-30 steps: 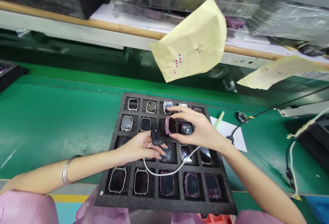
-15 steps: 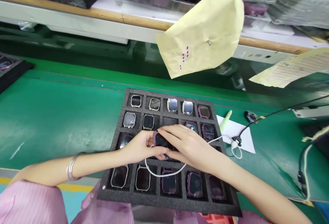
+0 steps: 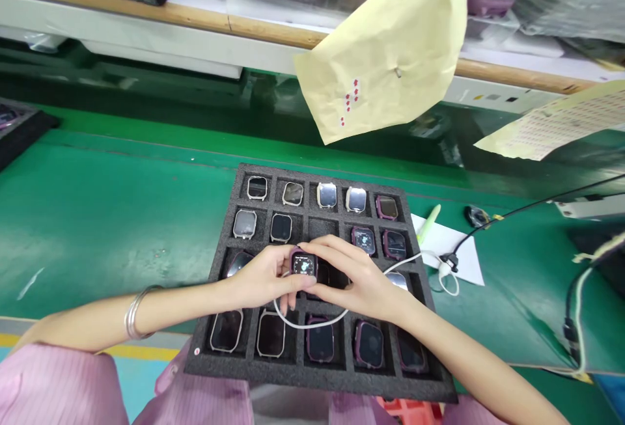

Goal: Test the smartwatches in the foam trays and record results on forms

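Note:
Over the black foam tray (image 3: 312,378), my left hand (image 3: 261,276) grips a purple smartwatch (image 3: 303,265) by its left and lower edges. Its screen is lit with a watch face. My right hand (image 3: 359,282) holds the same watch from the right, fingertips on its top edge and thumb at the bottom. A white charging cable (image 3: 312,327) loops below both hands; its end at the watch is hidden. Silver and purple watches sit in the tray's compartments, among them a lit purple watch (image 3: 364,240) and a silver watch (image 3: 271,334).
Right of the tray, a green pen (image 3: 430,223) lies on white paper (image 3: 466,259) beside a cable plug (image 3: 445,269). A yellow paper sheet (image 3: 385,60) hangs from the shelf edge (image 3: 273,33). Another dark tray (image 3: 22,135) stands at far left on the green bench (image 3: 112,217).
The watch in my hands has gone from a dark screen to a lit face. My right hand has shifted slightly, uncovering more of the tray's right side.

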A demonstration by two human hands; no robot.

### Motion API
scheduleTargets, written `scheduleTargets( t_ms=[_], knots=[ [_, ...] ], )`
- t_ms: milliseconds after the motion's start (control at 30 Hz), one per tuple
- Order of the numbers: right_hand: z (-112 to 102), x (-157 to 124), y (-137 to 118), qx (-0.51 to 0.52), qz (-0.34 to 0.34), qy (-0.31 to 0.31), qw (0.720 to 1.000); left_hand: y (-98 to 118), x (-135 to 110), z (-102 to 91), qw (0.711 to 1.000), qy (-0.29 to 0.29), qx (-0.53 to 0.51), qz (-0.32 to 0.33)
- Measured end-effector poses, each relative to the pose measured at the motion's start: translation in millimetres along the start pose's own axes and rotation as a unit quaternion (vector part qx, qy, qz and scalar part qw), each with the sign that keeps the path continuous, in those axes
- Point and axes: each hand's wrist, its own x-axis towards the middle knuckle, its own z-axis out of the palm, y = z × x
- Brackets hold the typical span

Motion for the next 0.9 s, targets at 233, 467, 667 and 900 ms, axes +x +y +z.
scheduleTargets(
  t_ms=[233, 467, 667, 900],
  knots=[
    [2.2, -0.6, -1.2, -0.019, -0.005, 0.007, 1.0, -0.5, -1.0, -2.3, 0.999, 0.003, 0.037, -0.009],
    [3.6, -2.6, -2.1, -0.066, -0.016, 0.021, 0.997, 1.2, -2.7, -0.5, 0.998, -0.002, 0.058, -0.014],
    [5.9, -3.1, -4.4, -0.089, -0.021, 0.028, 0.995, -1.1, -2.0, 1.6, 0.997, 0.011, 0.07, 0.007],
    [6.9, -5.3, -9.2, -0.129, -0.033, 0.024, 0.991, -3.6, -1.5, 3.0, 0.996, 0.022, 0.077, 0.036]
  ],
)
